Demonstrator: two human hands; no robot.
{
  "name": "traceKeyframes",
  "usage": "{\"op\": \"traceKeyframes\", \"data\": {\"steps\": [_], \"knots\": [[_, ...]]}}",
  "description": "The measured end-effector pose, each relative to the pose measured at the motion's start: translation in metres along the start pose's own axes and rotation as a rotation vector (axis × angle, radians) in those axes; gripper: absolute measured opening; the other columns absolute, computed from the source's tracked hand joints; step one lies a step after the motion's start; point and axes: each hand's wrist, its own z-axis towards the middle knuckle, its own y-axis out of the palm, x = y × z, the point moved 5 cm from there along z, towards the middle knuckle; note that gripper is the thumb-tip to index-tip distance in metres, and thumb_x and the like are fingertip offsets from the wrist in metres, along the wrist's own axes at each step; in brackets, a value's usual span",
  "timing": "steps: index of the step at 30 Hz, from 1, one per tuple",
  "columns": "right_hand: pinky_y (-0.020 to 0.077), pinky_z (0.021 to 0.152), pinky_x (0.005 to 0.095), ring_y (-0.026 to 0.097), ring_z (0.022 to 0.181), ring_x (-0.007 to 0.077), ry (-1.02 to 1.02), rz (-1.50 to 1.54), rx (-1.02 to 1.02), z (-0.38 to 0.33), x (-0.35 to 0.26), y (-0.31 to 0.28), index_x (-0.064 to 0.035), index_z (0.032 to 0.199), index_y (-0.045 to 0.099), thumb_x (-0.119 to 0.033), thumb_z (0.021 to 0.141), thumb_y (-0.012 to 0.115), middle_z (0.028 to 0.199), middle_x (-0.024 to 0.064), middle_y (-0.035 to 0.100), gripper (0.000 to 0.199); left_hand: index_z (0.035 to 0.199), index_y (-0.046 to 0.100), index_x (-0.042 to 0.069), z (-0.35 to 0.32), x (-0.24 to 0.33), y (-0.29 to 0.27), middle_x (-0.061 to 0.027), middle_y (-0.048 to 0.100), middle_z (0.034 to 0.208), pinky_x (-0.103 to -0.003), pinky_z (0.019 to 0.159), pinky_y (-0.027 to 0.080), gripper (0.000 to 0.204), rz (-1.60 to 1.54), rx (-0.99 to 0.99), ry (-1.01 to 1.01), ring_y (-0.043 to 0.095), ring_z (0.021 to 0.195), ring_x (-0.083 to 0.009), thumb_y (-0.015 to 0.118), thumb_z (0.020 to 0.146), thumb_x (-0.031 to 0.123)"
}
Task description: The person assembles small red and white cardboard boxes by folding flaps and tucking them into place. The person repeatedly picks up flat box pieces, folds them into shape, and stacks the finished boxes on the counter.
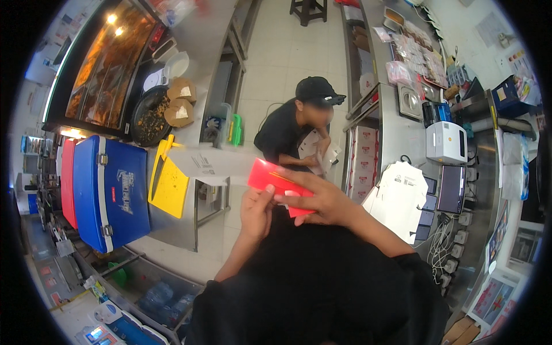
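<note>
While both hands meet at chest height, scene runs L to R: blue cooler (109,192) on the steel counter (172,227), yellow board (168,185) beside it. Left hand (257,210) pinches the lower-left edge of a red flat carton (277,183); right hand (322,201) fingers curl over its right part. Behind, a co-worker in a black cap (317,89) crouches w/ white boxes. Far R: white printer (446,142).
</note>
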Motion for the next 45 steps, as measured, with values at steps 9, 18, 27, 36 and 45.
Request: {"op": "traceKeyframes", "data": {"steps": [9,18,27,36,45], "knots": [[0.0522,0.103,0.045,0.061,0.127,0.038,0.027,-0.199,0.166,-0.002,0.002,-0.002,-0.0215,0.143,0.064,-0.038,0.08,0.083,0.16,0.0201,0.045,0.069,0.114,0.068,-0.008,0.007,-0.011,-0.001,-0.0161,0.075,0.106,-0.033,0.082,0.059,0.032,-0.004,0.04,-0.028,0.074,0.093,-0.02,0.057,0.11,0.021],[0.0536,0.096,0.0448,0.066,0.114,0.0354,0.148,-0.347,0.294,-0.012,0.009,-0.003,-0.0177,0.142,0.064,-0.038,0.087,0.078,0.136,0.0179,0.061,0.06,0.111,0.071,-0.009,0.011,-0.015,-0.006,-0.0114,0.075,0.101,-0.031,0.089,0.054,0.04,0.262,0.033,0.05,0.071,0.094,-0.0179,0.057,0.11,0.028],[0.0571,0.088,0.039,0.07,0.108,0.0311,-0.147,-0.208,0.381,0.009,-0.021,-0.019,-0.0157,0.148,0.058,-0.044,0.088,0.079,0.126,0.0159,0.066,0.069,0.141,0.048,0.007,0.032,0.064,-0.017,-0.0072,0.066,0.1,-0.035,0.078,0.059,0.039,0.368,0.48,0.691,0.067,0.092,-0.018,0.058,0.109,0.028],[0.0583,0.087,0.0363,0.068,0.115,0.0295,-0.097,-0.32,0.652,0.012,-0.007,-0.025,-0.0028,0.155,0.044,-0.037,0.09,0.078,0.156,0.0183,0.046,0.081,0.127,0.068,0.002,0.047,0.06,-0.01,-0.0121,0.071,0.103,-0.027,0.062,0.051,0.03,0.573,0.27,0.675,0.066,0.08,-0.0181,0.062,0.099,-0.004],[0.0563,0.095,0.0402,0.064,0.123,0.0339,0.154,0.369,0.823,0.023,0.016,-0.06,-0.0049,0.149,0.048,-0.024,0.088,0.082,0.141,0.0183,0.057,0.072,0.113,0.073,0.0,0.064,0.102,-0.005,-0.0138,0.072,0.082,-0.028,0.063,0.051,0.02,0.899,-0.074,0.752,0.066,0.067,-0.0182,0.056,0.104,0.002]]}}
